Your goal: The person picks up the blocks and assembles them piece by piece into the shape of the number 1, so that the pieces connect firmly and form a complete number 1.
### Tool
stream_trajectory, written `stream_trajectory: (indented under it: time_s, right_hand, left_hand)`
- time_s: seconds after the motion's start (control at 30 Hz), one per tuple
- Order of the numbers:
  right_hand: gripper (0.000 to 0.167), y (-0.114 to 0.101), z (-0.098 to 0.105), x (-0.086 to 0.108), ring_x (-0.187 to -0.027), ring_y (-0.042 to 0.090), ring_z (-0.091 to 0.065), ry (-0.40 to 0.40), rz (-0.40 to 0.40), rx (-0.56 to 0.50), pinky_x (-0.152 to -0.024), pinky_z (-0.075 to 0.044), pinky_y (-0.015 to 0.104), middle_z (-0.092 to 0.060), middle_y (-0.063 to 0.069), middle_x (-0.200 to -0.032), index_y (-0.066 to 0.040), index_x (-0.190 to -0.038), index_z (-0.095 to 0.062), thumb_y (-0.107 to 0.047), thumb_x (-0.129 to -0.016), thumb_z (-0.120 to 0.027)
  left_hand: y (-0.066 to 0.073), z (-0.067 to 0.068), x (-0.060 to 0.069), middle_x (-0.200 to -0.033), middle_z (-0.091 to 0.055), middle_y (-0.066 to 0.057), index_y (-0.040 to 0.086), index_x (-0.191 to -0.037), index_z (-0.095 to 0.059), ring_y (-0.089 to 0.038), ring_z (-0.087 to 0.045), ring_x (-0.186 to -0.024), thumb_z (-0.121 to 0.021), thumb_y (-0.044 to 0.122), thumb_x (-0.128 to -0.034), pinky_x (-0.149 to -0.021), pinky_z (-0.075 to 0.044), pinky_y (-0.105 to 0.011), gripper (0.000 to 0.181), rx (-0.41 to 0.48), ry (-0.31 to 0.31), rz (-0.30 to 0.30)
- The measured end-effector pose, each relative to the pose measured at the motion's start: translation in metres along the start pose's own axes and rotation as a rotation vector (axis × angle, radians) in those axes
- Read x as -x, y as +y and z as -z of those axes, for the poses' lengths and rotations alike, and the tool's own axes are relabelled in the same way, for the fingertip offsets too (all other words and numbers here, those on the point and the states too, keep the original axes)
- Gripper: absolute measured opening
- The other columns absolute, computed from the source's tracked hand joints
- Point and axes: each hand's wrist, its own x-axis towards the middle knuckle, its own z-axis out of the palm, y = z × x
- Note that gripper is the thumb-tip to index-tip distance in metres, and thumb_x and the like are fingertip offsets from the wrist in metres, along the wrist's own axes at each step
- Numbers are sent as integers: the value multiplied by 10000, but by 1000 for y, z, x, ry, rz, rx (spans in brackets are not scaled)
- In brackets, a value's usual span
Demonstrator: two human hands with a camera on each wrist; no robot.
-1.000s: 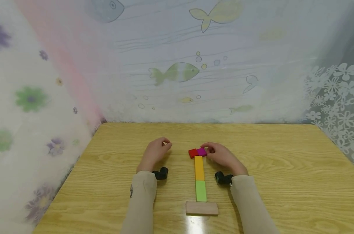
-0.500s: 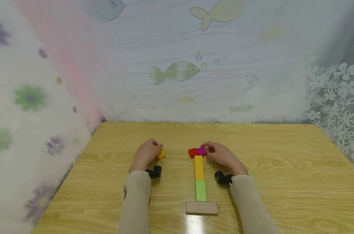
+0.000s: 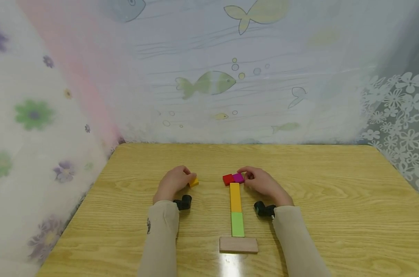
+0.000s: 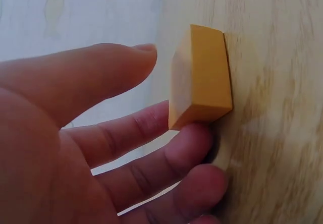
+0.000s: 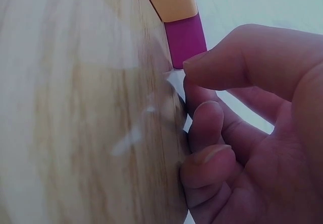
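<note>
On the tabletop beside my left hand (image 3: 175, 180) is a small yellow block (image 4: 209, 70). My left fingertips (image 4: 189, 141) reach its end and far side, while the thumb hovers apart from it. Right of centre, a purple block (image 3: 238, 177) sits against a red block (image 3: 228, 179). My right hand (image 3: 263, 182) pinches the purple block's outer end, thumb at the near corner and index finger mostly hidden behind. A long yellow block (image 3: 235, 198) and a green block (image 3: 237, 224) run in line toward me from the red and purple pair.
A plain wooden block (image 3: 238, 244) lies crosswise below the green block. Black wrist cameras, one on the left wrist (image 3: 183, 202) and one on the right (image 3: 263, 209), sit close over the table (image 3: 316, 165). A wall covering with printed fish (image 3: 206, 83) stands behind.
My left hand has moved left and settled beside the small yellow block, which has come into view and shifted slightly right. My right hand has stayed at the purple block.
</note>
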Motion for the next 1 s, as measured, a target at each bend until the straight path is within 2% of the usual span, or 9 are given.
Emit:
stream_trajectory:
  time_s: [0.23,0.43,0.73,1.0]
  right_hand:
    - [340,0,0,0,-587,160,-405,-15,-4,-8,-556,-352,286,-519,29,-832,-139,-1174,-539,-46,-852,-482]
    - [340,-1,1,1,-577,165,-396,-19,-2,-3,-543,-348,280,-526,29,-842,-146,-1178,-539,-48,-859,-474]
    - [335,-2,1,1,-567,157,-399,-16,-18,-1,-548,-355,278,-525,26,-844,-154,-1175,-543,-57,-861,-479]
    - [336,-1,1,1,-564,157,-400,-14,-17,0,-550,-357,281,-525,28,-845,-153,-1172,-545,-53,-858,-477]
  left_hand:
    - [6,-8,-1,-1005,-582,-11,132,-1062,-546,-179,-521,-808,-629,440,-787,-711,-424,-347,421,-67,0,-41]
    - [8,-10,-3,-998,-586,-27,120,-1083,-534,-184,-522,-790,-653,408,-780,-714,-430,-353,435,-96,3,-69]
    - [11,-12,-6,-1133,-533,-107,103,-1194,-480,-216,-515,-911,-653,268,-793,-795,-415,-367,467,14,-36,-119]
    - [12,-13,-7,-1072,-559,-97,73,-1155,-541,-203,-532,-877,-661,252,-793,-787,-434,-365,422,0,-52,-124]
